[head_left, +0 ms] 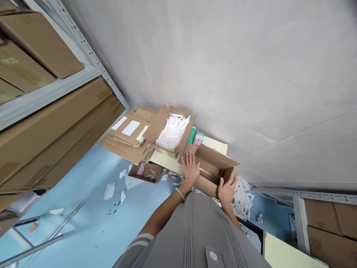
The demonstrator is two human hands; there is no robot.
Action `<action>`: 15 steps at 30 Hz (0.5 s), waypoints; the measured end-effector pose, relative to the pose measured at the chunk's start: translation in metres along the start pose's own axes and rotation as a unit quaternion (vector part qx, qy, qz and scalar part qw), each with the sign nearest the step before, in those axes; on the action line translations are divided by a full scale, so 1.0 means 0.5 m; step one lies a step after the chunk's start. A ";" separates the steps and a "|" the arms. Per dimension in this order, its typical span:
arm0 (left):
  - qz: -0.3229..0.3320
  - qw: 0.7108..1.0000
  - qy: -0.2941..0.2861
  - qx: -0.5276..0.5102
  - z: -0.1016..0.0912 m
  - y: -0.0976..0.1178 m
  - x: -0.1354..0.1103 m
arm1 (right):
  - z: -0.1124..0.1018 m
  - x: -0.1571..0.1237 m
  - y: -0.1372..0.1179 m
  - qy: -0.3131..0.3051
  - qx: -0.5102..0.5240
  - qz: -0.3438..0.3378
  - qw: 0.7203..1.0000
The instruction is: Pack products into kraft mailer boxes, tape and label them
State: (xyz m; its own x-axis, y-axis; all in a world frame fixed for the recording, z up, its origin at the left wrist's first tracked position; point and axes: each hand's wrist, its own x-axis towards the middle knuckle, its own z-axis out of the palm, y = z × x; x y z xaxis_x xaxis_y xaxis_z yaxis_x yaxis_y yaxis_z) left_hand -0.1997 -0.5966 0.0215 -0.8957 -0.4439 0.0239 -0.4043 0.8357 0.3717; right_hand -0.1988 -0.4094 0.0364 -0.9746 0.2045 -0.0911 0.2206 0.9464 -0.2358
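An open cardboard box (213, 167) rests on a pale yellow table (214, 145) against the wall. My left hand (190, 167) lies flat with fingers spread on the box's left flap and edge. My right hand (227, 189) grips the box's near right corner, fingers curled over the rim. Beside it to the left stands another open box of white plastic pieces (171, 132). A pink and green packet (197, 138) lies between the two boxes.
A stack of flattened cardboard (126, 139) sits left of the boxes. A small open box (145, 172) and white paper scraps (242, 199) lie on the blue floor. Metal shelving with large cartons (41, 111) lines the left; more cartons (331, 223) fill shelving at lower right.
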 end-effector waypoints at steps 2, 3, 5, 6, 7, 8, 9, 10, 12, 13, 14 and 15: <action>0.003 1.000 -0.002 -0.003 0.000 0.000 -0.001 | 0.007 -0.005 -0.011 -0.023 -0.006 -0.018 1.000; 0.002 1.000 -0.003 -0.003 -0.001 -0.001 -0.001 | 0.009 -0.004 -0.016 -0.029 -0.008 -0.019 0.999; -0.002 1.000 -0.003 -0.002 -0.003 0.000 -0.001 | 0.010 0.002 -0.025 -0.029 -0.008 -0.015 0.999; -0.006 1.000 -0.002 0.000 -0.004 0.000 0.000 | 0.009 0.006 -0.027 -0.026 -0.009 -0.015 1.000; -0.009 1.000 -0.001 0.002 -0.005 0.001 0.000 | 0.008 0.009 -0.029 -0.023 -0.011 -0.015 1.000; -0.010 1.000 -0.001 0.004 -0.006 0.001 0.000 | 0.008 0.012 -0.030 -0.021 -0.014 -0.015 1.000; -0.009 1.000 -0.001 0.005 -0.008 0.002 0.000 | 0.007 0.014 -0.030 -0.020 -0.018 -0.015 1.000; -0.008 1.000 -0.001 0.004 -0.009 0.003 0.001 | 0.007 0.014 -0.029 -0.019 -0.020 -0.014 1.000; -0.007 1.000 -0.003 0.003 -0.010 0.004 0.001 | 0.008 0.014 -0.027 -0.018 -0.021 -0.013 1.000; -0.007 1.000 -0.002 0.002 -0.010 0.004 0.001 | 0.009 0.013 -0.026 -0.018 -0.020 -0.014 1.000; -0.008 1.000 -0.001 0.002 -0.009 0.004 0.001 | 0.010 0.013 -0.024 -0.018 -0.018 -0.015 1.000; -0.009 1.000 0.001 0.002 -0.009 0.005 0.001 | 0.011 0.013 -0.023 -0.018 -0.016 -0.016 1.000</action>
State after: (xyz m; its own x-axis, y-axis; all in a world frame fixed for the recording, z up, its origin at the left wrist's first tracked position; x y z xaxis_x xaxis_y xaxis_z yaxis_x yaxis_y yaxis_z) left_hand -0.2001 -0.5962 0.0264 -0.8877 -0.4601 0.0192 -0.4214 0.8284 0.3689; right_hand -0.2075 -0.4203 0.0330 -0.9791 0.1645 -0.1194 0.1868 0.9599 -0.2092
